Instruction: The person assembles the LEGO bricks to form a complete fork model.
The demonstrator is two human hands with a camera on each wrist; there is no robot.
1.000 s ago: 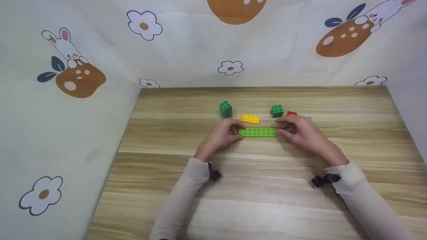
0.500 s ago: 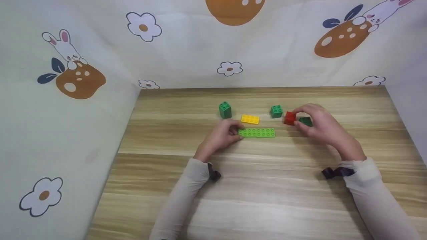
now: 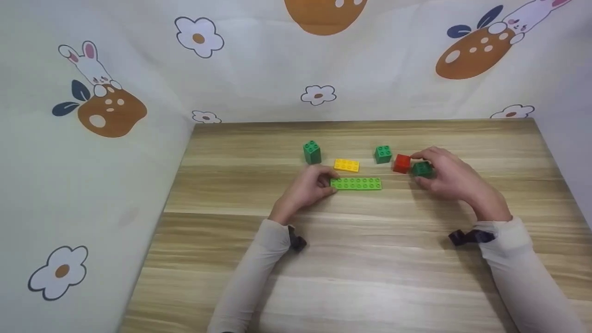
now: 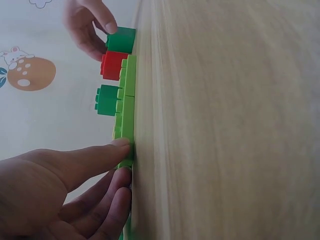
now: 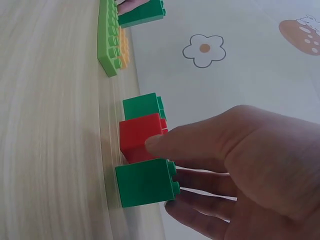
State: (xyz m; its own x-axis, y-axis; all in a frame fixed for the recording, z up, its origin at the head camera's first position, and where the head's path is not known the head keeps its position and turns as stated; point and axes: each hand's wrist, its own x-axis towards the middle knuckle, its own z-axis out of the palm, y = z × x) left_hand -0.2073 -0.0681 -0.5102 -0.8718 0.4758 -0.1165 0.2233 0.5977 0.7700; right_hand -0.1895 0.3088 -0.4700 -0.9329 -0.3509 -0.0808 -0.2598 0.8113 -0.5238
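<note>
My left hand pinches the left end of a long, flat light green toy brick lying on the table; thumb and fingers show at that end in the left wrist view. My right hand is around a dark green brick, thumb on the near side, fingers on the far side. In the right wrist view that brick's face shows uncovered, and the thumb overlaps a red brick beside it. The red brick stands just left of the dark green one.
A square green brick stands left of the red one. A flat yellow brick lies behind the light green brick, and a tall green brick stands further left. A patterned wall covering rises behind the wooden table.
My right hand has left the right end of the light green brick, moving right past the red brick to the dark green one. My left hand stays in place.
</note>
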